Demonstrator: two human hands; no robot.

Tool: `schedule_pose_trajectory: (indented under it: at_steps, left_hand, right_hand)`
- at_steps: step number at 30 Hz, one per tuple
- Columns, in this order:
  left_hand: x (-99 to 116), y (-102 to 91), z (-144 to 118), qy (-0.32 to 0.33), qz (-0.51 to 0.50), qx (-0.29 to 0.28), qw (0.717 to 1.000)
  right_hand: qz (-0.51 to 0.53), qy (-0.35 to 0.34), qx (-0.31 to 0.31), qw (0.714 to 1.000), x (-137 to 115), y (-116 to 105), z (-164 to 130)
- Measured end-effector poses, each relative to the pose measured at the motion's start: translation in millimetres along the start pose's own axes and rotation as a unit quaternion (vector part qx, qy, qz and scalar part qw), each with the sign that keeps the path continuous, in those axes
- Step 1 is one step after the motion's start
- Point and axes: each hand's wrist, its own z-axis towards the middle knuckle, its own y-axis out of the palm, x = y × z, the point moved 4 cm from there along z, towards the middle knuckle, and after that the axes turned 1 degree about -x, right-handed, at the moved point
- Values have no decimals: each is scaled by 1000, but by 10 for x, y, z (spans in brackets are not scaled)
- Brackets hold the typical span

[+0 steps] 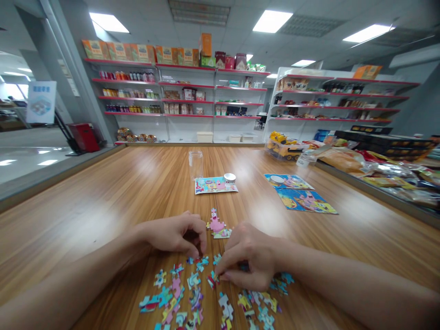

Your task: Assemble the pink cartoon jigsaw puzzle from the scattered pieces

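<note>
Both hands low over wood-grain table, jigsaw pieces in work. Left hand curled, fingers bent down, thumb tip just beside small blue-red piece; gap shows between thumb and curled fingers, can't tell if anything is pinched. Right hand palm down, thumb and index tips close together at red-green piece; touching or near, can't tell if clamped on it. Loose jigsaw pieces spread in front of and below both hands, some partly under right hand. Joined section with pink starfish character lies flat between hands, just beyond them, near right knuckles. Farther out, center: clear jar upright, just beside cartoon picture strip, white lid on strip's far right part. To the right, two cartoon sheets near each other, round lid on far one. Stocked shelves behind.
</note>
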Motion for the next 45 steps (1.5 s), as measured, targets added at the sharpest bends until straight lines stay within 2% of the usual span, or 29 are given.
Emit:
schedule_pose_trajectory:
  at_steps: [5,9,12,15,26,30,35,41,45]
  left_hand:
    - [-1,44,21,-22,37,45,998]
    - [33,17,-6,-3,7,10,1000]
    - [28,-4,-29,4,9,-14,1000]
    - [12,-1,-31,-2,19,-10,1000]
    - [22,36,28,-24,31,34,999]
    - [24,59,56,-42,34,54,997]
    - [50,85,74,-48,28,40,998]
    - [53,115,100,-69,96,55,991]
    - [42,108,87,-60,76,44,994]
  right_hand:
    - [-9,10,-2,1000,-8,-8,5]
    - [-6,11,-8,1000,12,-1,-4]
    - [-25,10,11,1000,39,-5,-17]
    - [-54,21,26,998,54,-13,-24]
    - [-60,15,-15,998,6,9,-4]
    - [-92,22,13,995,23,-6,-12]
    - [-118,40,13,992,29,-18,7]
    - [-115,45,11,992,28,-22,17]
    - [-93,42,19,995,37,-33,19]
